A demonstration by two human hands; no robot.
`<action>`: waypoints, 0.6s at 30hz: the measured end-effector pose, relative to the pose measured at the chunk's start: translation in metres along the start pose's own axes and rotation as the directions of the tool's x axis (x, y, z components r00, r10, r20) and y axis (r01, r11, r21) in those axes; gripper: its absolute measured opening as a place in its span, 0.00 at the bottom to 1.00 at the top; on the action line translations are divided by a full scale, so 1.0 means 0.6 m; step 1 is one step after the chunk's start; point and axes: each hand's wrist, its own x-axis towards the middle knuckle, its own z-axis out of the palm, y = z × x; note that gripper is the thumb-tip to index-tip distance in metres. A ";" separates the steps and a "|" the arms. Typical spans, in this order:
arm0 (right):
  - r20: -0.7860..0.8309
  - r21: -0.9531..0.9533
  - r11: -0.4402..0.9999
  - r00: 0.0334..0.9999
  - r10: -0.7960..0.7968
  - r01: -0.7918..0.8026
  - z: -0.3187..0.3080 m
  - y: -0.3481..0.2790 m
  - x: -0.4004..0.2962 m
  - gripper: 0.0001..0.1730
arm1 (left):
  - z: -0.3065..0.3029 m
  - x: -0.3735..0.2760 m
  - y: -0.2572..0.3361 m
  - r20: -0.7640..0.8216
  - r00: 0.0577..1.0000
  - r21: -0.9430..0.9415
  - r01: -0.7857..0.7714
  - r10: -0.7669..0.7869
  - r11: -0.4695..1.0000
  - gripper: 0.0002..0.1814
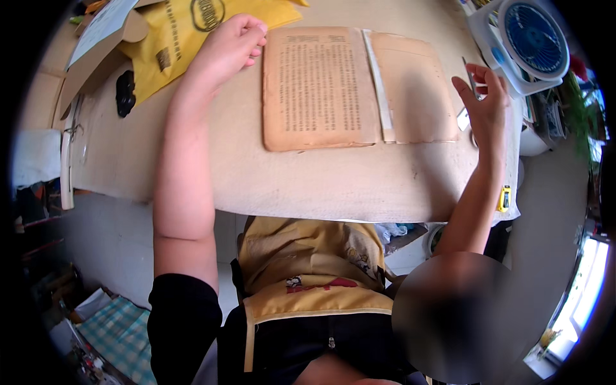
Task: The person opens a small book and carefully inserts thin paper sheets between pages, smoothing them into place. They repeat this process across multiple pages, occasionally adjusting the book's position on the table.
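Observation:
An old book with browned, worn-edged pages lies open on the pale table. Columns of print cover its left page; the right leaf is mostly blank, with a shadow across it. Between them runs a whitish strip along the inner edge. My left hand is at the book's upper left corner, fingers curled and thumb against the forefinger, with nothing visible in it. To the right of the book, my right hand holds a slim pointed metal tool between thumb and fingers, its tip upward.
A yellow printed bag and a cardboard piece occupy the upper left, near a black object. A white fan with blue blades stands upper right. A yellow object sits by the table's front right corner.

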 end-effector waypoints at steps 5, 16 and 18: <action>0.246 0.498 0.864 0.944 -0.220 0.072 0.009 -0.185 -0.033 0.16 | -0.015 -0.005 -0.010 0.056 0.993 0.000 0.104 -0.104 0.995 0.16; 0.359 0.309 0.934 0.888 -0.287 0.177 0.073 -0.254 -0.078 0.15 | -0.042 -0.050 -0.009 0.224 0.960 -0.325 0.237 -0.169 0.916 0.19; 0.370 0.320 0.935 0.888 -0.272 0.153 0.073 -0.251 -0.076 0.14 | -0.040 -0.072 -0.008 0.247 0.950 -0.457 0.287 -0.190 0.842 0.19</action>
